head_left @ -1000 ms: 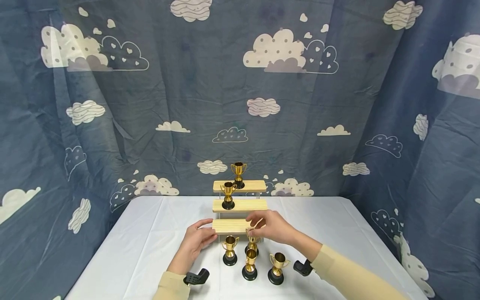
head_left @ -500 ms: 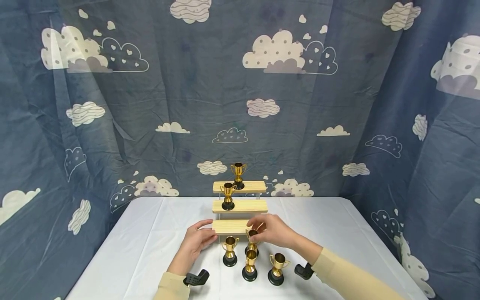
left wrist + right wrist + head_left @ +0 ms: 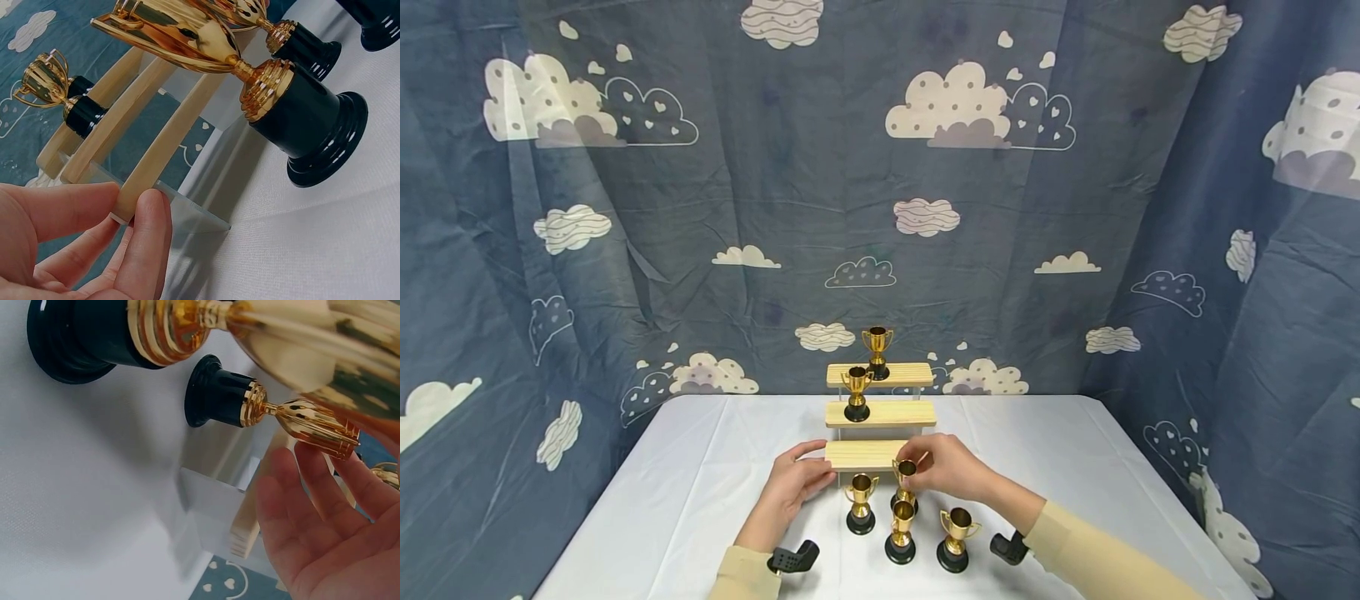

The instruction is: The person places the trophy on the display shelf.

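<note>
My left hand (image 3: pixel 793 482) pinches the left end of the lowest wooden board (image 3: pixel 165 144) of a three-tier display stand between thumb and fingers. At the stand's front right, my right hand (image 3: pixel 951 467) has its thumb and fingers about the cup of a small gold trophy (image 3: pixel 319 425) with a black base. That trophy stands upright on the table, close to the lowest board (image 3: pixel 861 456). Another gold trophy (image 3: pixel 902 523) is just in front of it and hides part of its base. The right thumb is mostly hidden in the right wrist view.
One trophy (image 3: pixel 861 493) stands left of the held one, another (image 3: pixel 956 533) nearer on the right. The middle board (image 3: pixel 895 413) bears a trophy (image 3: pixel 857 387), as does the top board (image 3: pixel 910 374), whose trophy (image 3: pixel 877 346) is farthest. A white cloth covers the table (image 3: pixel 1037 467).
My right hand has lowered slightly, its fingers settling around the trophy's cup. My left hand keeps its grip on the board, and the trophies stay in place.
</note>
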`<move>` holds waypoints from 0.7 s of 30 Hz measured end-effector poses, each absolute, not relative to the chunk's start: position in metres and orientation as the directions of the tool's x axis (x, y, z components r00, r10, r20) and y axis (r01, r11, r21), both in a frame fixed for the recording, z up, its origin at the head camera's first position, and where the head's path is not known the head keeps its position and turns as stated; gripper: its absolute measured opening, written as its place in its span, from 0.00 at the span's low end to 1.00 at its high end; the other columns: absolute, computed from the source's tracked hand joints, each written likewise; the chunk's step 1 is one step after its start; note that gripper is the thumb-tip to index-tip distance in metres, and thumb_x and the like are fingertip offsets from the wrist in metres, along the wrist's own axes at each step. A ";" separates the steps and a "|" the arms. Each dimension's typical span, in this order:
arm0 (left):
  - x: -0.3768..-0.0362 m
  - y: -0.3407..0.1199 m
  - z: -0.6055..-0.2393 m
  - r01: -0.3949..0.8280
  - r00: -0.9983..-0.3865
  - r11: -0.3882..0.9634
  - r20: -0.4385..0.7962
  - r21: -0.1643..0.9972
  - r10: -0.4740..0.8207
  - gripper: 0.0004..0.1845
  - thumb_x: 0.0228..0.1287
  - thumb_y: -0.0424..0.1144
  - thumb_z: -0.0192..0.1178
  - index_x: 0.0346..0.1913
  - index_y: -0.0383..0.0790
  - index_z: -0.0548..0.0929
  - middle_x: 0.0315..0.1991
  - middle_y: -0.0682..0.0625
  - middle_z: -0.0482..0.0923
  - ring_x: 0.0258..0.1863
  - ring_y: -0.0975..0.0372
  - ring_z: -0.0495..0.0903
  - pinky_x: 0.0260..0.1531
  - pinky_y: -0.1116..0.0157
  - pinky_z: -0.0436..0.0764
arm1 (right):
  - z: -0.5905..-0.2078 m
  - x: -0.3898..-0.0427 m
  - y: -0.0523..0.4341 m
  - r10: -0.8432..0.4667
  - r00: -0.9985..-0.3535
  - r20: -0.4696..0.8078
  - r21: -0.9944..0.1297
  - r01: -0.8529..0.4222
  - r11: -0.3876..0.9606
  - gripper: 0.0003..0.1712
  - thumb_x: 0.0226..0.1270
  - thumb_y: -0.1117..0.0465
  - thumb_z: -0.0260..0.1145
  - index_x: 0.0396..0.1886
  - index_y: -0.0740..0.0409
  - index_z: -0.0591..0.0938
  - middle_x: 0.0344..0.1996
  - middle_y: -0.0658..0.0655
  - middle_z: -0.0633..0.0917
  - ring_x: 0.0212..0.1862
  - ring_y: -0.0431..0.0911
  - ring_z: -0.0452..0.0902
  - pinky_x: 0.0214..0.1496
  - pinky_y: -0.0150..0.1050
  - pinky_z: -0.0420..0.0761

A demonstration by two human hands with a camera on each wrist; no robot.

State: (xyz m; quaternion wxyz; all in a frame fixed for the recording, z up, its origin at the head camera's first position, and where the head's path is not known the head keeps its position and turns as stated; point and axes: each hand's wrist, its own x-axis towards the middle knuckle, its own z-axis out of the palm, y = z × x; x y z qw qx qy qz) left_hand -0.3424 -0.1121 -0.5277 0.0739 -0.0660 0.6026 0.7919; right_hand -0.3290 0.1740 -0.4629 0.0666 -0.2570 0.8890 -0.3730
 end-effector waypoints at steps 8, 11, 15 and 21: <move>-0.342 -0.113 -0.529 -0.182 -0.983 -0.280 -0.175 0.943 0.049 0.29 0.61 0.20 0.61 0.67 0.26 0.71 0.52 0.30 0.76 0.40 0.55 0.85 0.46 0.60 0.88 | -0.467 -0.329 0.175 -0.504 -0.860 0.079 -0.696 -0.409 0.590 0.18 0.54 0.59 0.80 0.44 0.51 0.86 0.35 0.47 0.84 0.35 0.46 0.81 0.32 0.37 0.83; -0.342 -0.113 -0.529 -0.177 -0.984 -0.281 -0.170 0.943 0.049 0.29 0.60 0.20 0.61 0.66 0.26 0.72 0.53 0.30 0.76 0.40 0.54 0.85 0.46 0.60 0.88 | -0.467 -0.329 0.175 -0.504 -0.860 0.079 -0.694 -0.410 0.591 0.17 0.54 0.60 0.80 0.44 0.51 0.86 0.34 0.47 0.84 0.35 0.46 0.81 0.32 0.37 0.83; -0.342 -0.113 -0.529 -0.175 -0.984 -0.280 -0.169 0.944 0.049 0.29 0.60 0.20 0.62 0.66 0.26 0.72 0.52 0.30 0.76 0.40 0.55 0.85 0.47 0.59 0.88 | -0.467 -0.328 0.176 -0.504 -0.860 0.081 -0.695 -0.412 0.590 0.17 0.54 0.60 0.80 0.44 0.50 0.86 0.34 0.47 0.84 0.35 0.46 0.81 0.33 0.37 0.83; -0.342 -0.113 -0.529 -0.175 -0.985 -0.277 -0.166 0.945 0.054 0.30 0.60 0.20 0.62 0.67 0.26 0.71 0.52 0.30 0.76 0.40 0.55 0.85 0.48 0.59 0.87 | -0.466 -0.327 0.177 -0.502 -0.861 0.082 -0.707 -0.405 0.580 0.17 0.54 0.60 0.80 0.44 0.50 0.86 0.35 0.47 0.84 0.35 0.47 0.82 0.32 0.37 0.84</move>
